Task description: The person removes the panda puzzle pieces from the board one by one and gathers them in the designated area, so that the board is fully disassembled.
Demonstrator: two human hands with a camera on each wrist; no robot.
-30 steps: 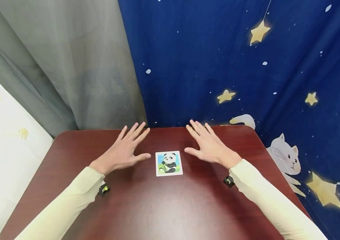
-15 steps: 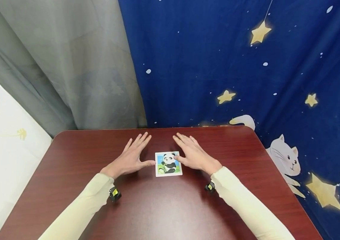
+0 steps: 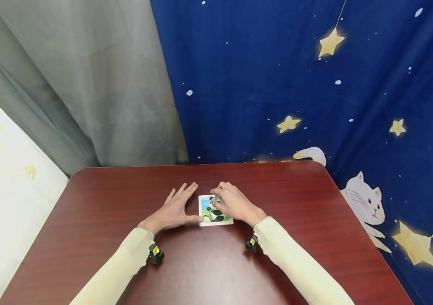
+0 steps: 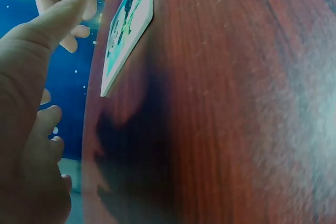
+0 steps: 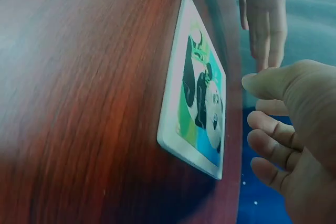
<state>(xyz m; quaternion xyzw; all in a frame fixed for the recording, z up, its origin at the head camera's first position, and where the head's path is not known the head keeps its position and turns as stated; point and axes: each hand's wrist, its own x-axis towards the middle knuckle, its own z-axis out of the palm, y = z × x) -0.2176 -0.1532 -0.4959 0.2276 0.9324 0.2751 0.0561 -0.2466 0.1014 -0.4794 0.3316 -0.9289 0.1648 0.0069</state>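
Left hand: fingers stretched forward, thumb tip over the near-left edge of the panda picture card; contact unclear.
Right hand: fingers bent, over the card's far-right part.
Panda picture card: white-bordered, flat, between the hands.
Reddish-brown wood-grain table: beneath both hands.
Grey curtain: beyond the left hand.
Blue star-print curtain: beyond the right hand.
Cream sleeves: behind each hand.

My left arm and right arm reach forward, slanting inward; my left grip lies spread, fingers extended ahead, thumb pointing rightward; my right grip angles leftward, fingers loosely bent, its thumb apart from them.
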